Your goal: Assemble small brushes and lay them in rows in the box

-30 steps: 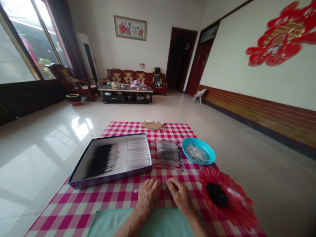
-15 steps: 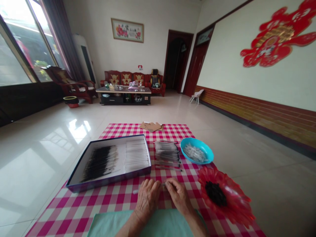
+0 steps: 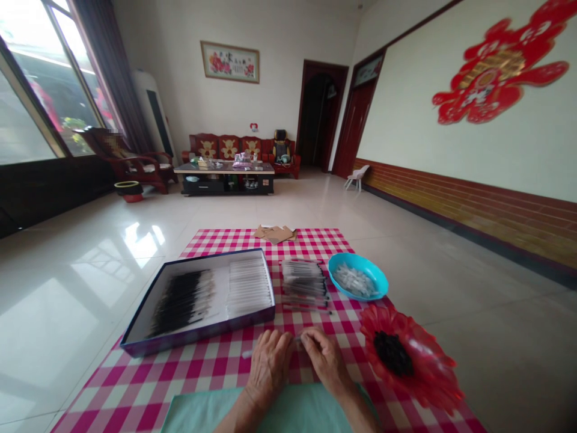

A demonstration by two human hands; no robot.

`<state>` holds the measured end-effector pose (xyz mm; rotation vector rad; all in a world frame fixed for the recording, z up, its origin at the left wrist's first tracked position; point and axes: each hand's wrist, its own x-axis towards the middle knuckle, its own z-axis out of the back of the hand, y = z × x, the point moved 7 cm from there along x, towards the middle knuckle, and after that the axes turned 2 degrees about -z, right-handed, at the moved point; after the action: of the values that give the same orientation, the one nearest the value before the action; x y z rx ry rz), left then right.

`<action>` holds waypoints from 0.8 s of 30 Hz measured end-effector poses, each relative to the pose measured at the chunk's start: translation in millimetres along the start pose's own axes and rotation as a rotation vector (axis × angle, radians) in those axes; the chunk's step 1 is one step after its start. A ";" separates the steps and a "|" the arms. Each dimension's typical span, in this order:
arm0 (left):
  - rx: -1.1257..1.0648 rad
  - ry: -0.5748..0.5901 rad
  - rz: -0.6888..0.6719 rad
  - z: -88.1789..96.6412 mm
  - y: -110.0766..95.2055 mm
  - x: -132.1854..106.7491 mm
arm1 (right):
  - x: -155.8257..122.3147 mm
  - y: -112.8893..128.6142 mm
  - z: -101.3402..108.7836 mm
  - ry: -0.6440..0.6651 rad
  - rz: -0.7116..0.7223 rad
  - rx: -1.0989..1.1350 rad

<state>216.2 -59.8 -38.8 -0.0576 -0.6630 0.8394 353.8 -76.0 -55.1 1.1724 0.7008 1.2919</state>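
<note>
My left hand (image 3: 269,364) and my right hand (image 3: 325,359) rest close together on the red-and-white checked cloth (image 3: 180,376), fingers curled. Between them they pinch a thin pale stick-like item (image 3: 252,353), whose end pokes out left of my left hand. Just beyond my hands lies a shallow dark-rimmed box (image 3: 204,297) holding rows of black-tipped and clear slim pieces. A stack of the same slim pieces (image 3: 305,281) lies right of the box. A blue bowl (image 3: 358,282) with small pale parts and a red flower-shaped dish (image 3: 408,358) with dark bits stand to my right.
A mint-green cloth (image 3: 288,412) lies under my wrists. Brown cardboard scraps (image 3: 274,233) sit at the table's far edge. Beyond is shiny tiled floor, a coffee table (image 3: 225,175), red sofas and a small white chair (image 3: 356,177).
The view has tilted slightly, so the table sits a little lower in frame. My hands stay together on the thin item with hardly any movement.
</note>
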 end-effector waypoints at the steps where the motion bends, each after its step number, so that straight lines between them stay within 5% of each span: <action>1: -0.002 -0.002 -0.002 0.3 -0.2 0.1 | 0.0 2.0 0.2 -0.001 0.021 0.013; 9: 0.005 -0.021 -0.009 1.8 -1.2 0.7 | -2.5 -2.5 -3.5 0.059 -0.052 0.209; 16: 0.008 -0.018 -0.007 -1.3 1.2 -1.3 | -0.3 8.4 1.2 -0.011 0.010 -0.011; 24: -0.008 -0.028 -0.006 0.8 -0.1 0.1 | -2.3 -4.8 -4.2 0.058 -0.070 0.179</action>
<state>215.9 -60.0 -38.1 -0.0505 -0.6927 0.8328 351.2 -76.5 -61.3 1.2461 0.9077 1.2279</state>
